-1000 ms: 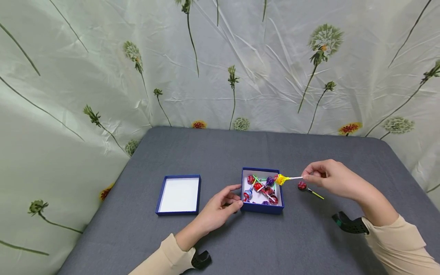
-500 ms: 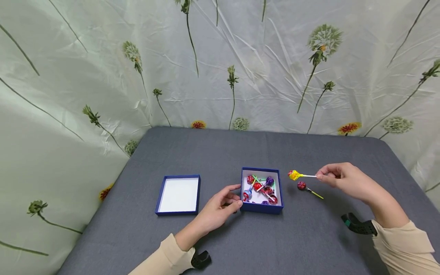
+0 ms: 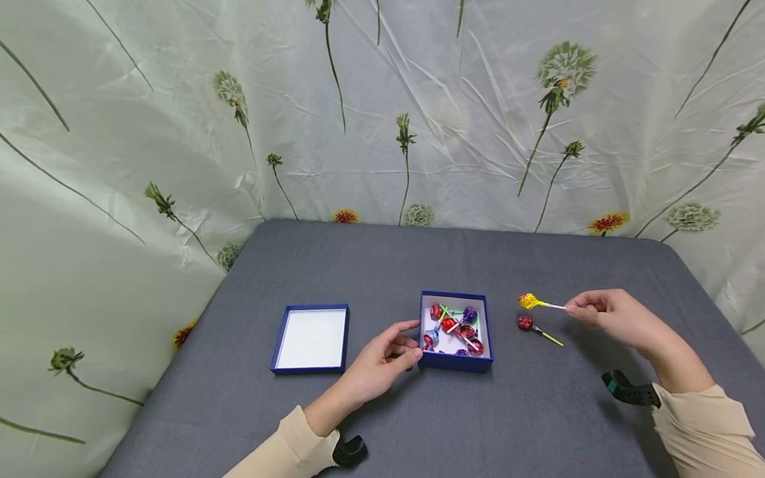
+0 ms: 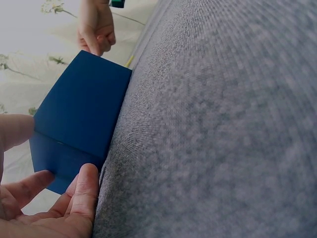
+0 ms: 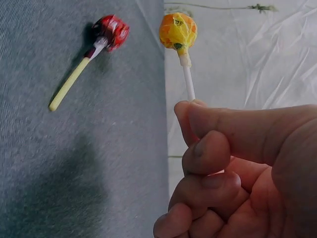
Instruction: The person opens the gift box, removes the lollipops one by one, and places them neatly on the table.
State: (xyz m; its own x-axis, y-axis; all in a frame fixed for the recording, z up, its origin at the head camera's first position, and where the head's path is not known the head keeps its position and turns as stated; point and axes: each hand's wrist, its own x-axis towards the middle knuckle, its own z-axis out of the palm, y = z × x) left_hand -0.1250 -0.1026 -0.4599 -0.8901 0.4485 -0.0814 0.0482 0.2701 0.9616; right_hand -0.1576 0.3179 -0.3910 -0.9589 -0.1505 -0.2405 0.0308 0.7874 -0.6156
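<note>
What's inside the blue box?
Lollipops, red, purple and blue. The box hides parts of the nearest ones behind its front wall; I can't see what's under the pile.

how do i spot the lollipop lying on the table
On the grey table, find the open blue box of lollipops. Just right of it lies a red lollipop with a yellow-green stick. Unlike the boxed ones and the yellow lollipop pinched in the right hand, it rests on the table.

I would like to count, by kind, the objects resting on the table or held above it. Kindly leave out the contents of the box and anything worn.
Boxes: 1, blue box
Lids: 1, blue lid
Lollipops: 2, yellow lollipop in the right hand, red lollipop on the table
Total: 4
</note>
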